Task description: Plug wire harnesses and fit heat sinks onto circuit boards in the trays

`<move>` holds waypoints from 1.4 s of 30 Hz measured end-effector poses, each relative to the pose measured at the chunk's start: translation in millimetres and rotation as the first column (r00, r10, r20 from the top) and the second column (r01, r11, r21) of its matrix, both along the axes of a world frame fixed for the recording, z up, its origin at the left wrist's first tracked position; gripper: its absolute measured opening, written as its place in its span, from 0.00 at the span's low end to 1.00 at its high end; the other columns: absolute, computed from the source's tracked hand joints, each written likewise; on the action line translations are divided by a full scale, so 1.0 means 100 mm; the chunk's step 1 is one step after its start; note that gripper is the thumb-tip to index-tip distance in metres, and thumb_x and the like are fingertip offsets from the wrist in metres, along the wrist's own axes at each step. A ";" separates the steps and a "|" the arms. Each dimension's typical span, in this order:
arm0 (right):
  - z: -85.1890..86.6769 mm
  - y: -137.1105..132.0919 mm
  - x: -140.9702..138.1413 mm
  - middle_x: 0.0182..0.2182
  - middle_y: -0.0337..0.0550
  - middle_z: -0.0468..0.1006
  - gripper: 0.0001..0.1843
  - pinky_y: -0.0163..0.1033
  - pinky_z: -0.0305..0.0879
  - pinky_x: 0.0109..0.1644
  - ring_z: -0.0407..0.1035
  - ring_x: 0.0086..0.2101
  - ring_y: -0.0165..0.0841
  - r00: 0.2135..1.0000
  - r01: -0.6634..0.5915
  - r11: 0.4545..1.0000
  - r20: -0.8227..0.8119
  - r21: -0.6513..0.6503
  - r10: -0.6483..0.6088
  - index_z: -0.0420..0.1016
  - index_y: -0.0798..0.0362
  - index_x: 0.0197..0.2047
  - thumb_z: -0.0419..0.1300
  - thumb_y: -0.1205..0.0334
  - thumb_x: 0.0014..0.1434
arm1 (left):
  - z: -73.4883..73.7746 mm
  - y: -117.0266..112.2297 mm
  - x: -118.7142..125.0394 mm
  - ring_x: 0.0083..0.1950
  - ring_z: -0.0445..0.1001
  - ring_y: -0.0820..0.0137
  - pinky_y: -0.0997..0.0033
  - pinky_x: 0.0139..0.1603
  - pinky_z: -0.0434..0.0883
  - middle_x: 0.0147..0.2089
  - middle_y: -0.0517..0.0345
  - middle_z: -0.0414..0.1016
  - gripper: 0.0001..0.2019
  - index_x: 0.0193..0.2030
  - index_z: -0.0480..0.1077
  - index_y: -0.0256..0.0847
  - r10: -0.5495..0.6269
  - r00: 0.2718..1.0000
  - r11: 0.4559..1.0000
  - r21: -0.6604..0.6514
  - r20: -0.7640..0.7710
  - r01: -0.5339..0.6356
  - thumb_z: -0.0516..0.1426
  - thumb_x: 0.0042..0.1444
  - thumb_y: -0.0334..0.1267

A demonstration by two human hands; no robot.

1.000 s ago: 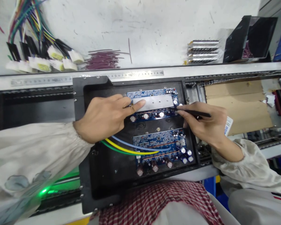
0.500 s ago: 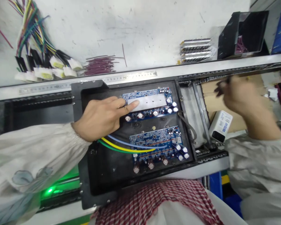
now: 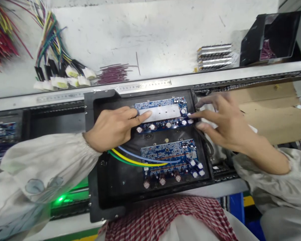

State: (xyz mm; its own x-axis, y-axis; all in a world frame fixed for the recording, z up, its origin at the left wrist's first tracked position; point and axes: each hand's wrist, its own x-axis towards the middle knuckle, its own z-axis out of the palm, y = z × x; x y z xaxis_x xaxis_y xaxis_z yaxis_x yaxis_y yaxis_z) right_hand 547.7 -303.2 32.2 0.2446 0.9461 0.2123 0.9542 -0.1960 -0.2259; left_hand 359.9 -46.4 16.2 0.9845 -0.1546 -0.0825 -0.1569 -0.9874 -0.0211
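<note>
A black tray (image 3: 120,194) holds two blue circuit boards. On the far board (image 3: 163,101) lies a flat silver metal bar (image 3: 163,113) with small holes. My left hand (image 3: 112,127) grips this bar's left end, thumb on top and the other fingers curled at the board's edge. Fingers apart, my right hand (image 3: 223,120) reaches over the tray's right rim; its index fingertip is at the capacitors (image 3: 190,117) on the far board's right end. I see nothing held in it. Blue, yellow and green wires (image 3: 135,162) run from under my left wrist to the near board (image 3: 170,152).
Behind the rail (image 3: 205,75) lie wire harnesses with white connectors (image 3: 60,82), thin purple wires (image 3: 114,73), stacked metal strips (image 3: 214,57) and a black bin (image 3: 253,43). Cardboard (image 3: 276,110) lies right of the tray. Another board (image 3: 3,130) stands at far left.
My right hand has come left from over the cardboard to the far board's right end, its fingers spreading. The dark thing it held no longer shows. My left hand stays on the bar.
</note>
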 end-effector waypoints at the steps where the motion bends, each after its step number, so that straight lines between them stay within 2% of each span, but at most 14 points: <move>1: 0.04 0.10 -0.12 0.45 0.52 0.71 0.20 0.55 0.58 0.50 0.61 0.49 0.46 1.000 -0.021 1.000 0.014 -0.017 0.021 0.77 0.52 0.40 0.49 0.49 0.62 | 0.00 0.00 0.00 0.34 0.69 0.69 0.72 0.23 0.57 0.30 0.57 0.69 0.30 0.62 0.59 0.50 -0.005 1.000 1.000 0.004 -0.001 0.005 0.45 0.53 0.25; 4: -0.02 0.26 -0.27 0.47 0.52 0.69 0.23 0.59 0.55 0.53 0.56 0.52 0.50 0.997 -0.026 0.997 0.073 -0.072 0.031 0.78 0.53 0.38 0.48 0.46 0.62 | -0.01 0.01 0.00 0.36 0.69 0.69 0.74 0.24 0.58 0.32 0.58 0.69 0.31 0.62 0.58 0.50 -0.012 1.000 1.000 0.007 -0.009 0.012 0.46 0.51 0.25; 7: -0.13 0.27 -0.24 0.49 0.54 0.66 0.24 0.59 0.54 0.54 0.54 0.52 0.51 0.995 -0.038 0.993 0.091 -0.109 0.048 0.77 0.56 0.36 0.48 0.46 0.62 | 0.00 0.01 0.00 0.38 0.69 0.69 0.74 0.24 0.58 0.34 0.58 0.70 0.31 0.62 0.58 0.50 -0.013 1.000 1.000 0.008 -0.026 0.013 0.47 0.51 0.25; 11: -0.17 0.26 -0.24 0.49 0.55 0.65 0.22 0.58 0.56 0.53 0.53 0.52 0.50 0.998 -0.030 0.992 0.055 -0.122 0.037 0.77 0.57 0.36 0.49 0.50 0.62 | -0.01 0.01 -0.01 0.37 0.68 0.69 0.73 0.24 0.56 0.33 0.59 0.69 0.30 0.62 0.58 0.49 -0.028 0.999 1.000 0.009 -0.015 0.029 0.47 0.52 0.25; 14: -0.13 0.26 -0.25 0.50 0.54 0.66 0.19 0.58 0.57 0.52 0.54 0.52 0.50 0.999 -0.034 0.994 0.032 -0.108 0.037 0.76 0.56 0.37 0.50 0.53 0.63 | -0.04 0.03 -0.02 0.36 0.67 0.69 0.72 0.24 0.55 0.33 0.59 0.69 0.31 0.62 0.58 0.47 -0.067 0.997 0.998 0.002 0.048 0.067 0.47 0.51 0.24; 18: 0.06 0.30 -0.17 0.46 0.53 0.71 0.12 0.58 0.59 0.51 0.60 0.49 0.48 0.997 -0.070 0.996 -0.020 -0.062 0.069 0.75 0.55 0.36 0.52 0.59 0.62 | -0.05 0.04 -0.02 0.34 0.66 0.69 0.70 0.23 0.53 0.32 0.59 0.68 0.30 0.62 0.58 0.46 -0.082 0.993 0.997 0.005 0.088 0.082 0.47 0.51 0.24; 20: 0.16 0.36 -0.10 0.45 0.53 0.72 0.11 0.54 0.62 0.50 0.64 0.48 0.45 0.988 -0.137 0.989 -0.082 -0.053 0.133 0.73 0.56 0.42 0.51 0.63 0.61 | -0.05 0.04 -0.02 0.34 0.66 0.69 0.70 0.23 0.52 0.32 0.59 0.67 0.30 0.62 0.58 0.46 -0.070 0.995 0.998 -0.004 0.065 0.070 0.46 0.51 0.24; 22: 0.20 0.45 -0.04 0.47 0.54 0.71 0.16 0.50 0.65 0.49 0.65 0.47 0.43 0.959 -0.258 0.962 -0.147 -0.088 0.243 0.70 0.58 0.50 0.50 0.65 0.61 | -0.05 0.04 -0.02 0.34 0.66 0.69 0.70 0.23 0.53 0.31 0.59 0.67 0.31 0.63 0.57 0.47 -0.056 0.997 0.998 -0.029 0.045 0.057 0.46 0.52 0.24; 25: 0.18 0.61 0.01 0.44 0.52 0.73 0.21 0.47 0.67 0.45 0.68 0.43 0.42 0.918 -0.383 0.903 -0.188 -0.194 0.349 0.66 0.57 0.55 0.50 0.65 0.60 | -0.06 0.04 -0.02 0.35 0.67 0.69 0.70 0.24 0.53 0.32 0.58 0.67 0.31 0.63 0.57 0.48 -0.038 0.999 0.998 -0.052 0.036 0.040 0.46 0.52 0.24; 29: 0.11 0.73 0.04 0.37 0.49 0.76 0.21 0.46 0.66 0.41 0.69 0.38 0.41 0.924 -0.378 0.881 -0.179 -0.284 0.338 0.68 0.55 0.55 0.50 0.64 0.59 | -0.05 0.04 -0.03 0.36 0.66 0.70 0.70 0.24 0.51 0.33 0.59 0.67 0.31 0.63 0.57 0.49 -0.055 0.997 0.998 -0.005 0.060 0.055 0.46 0.52 0.24; 33: 0.10 0.73 0.06 0.37 0.49 0.77 0.22 0.48 0.65 0.41 0.69 0.38 0.42 0.913 -0.402 0.866 -0.199 -0.297 0.356 0.66 0.53 0.57 0.49 0.62 0.60 | -0.02 0.02 -0.03 0.36 0.66 0.71 0.71 0.24 0.51 0.34 0.61 0.67 0.31 0.63 0.55 0.50 -0.056 0.998 0.998 0.030 0.019 0.055 0.45 0.54 0.23; 37: 0.11 0.73 0.09 0.37 0.49 0.77 0.23 0.47 0.66 0.40 0.69 0.38 0.43 0.909 -0.413 0.862 -0.198 -0.294 0.368 0.65 0.53 0.58 0.49 0.62 0.60 | -0.02 0.03 -0.03 0.36 0.66 0.71 0.71 0.23 0.50 0.34 0.61 0.66 0.31 0.63 0.55 0.51 -0.051 0.999 0.999 0.009 0.013 0.050 0.46 0.54 0.24; 42: 0.10 0.72 0.07 0.37 0.51 0.76 0.22 0.45 0.65 0.37 0.68 0.35 0.41 0.903 -0.428 0.852 -0.099 -0.300 0.418 0.64 0.56 0.58 0.48 0.64 0.61 | 0.01 0.02 -0.01 0.40 0.67 0.70 0.71 0.25 0.54 0.35 0.59 0.67 0.32 0.65 0.53 0.51 -0.033 0.997 0.999 -0.012 -0.076 0.032 0.46 0.54 0.23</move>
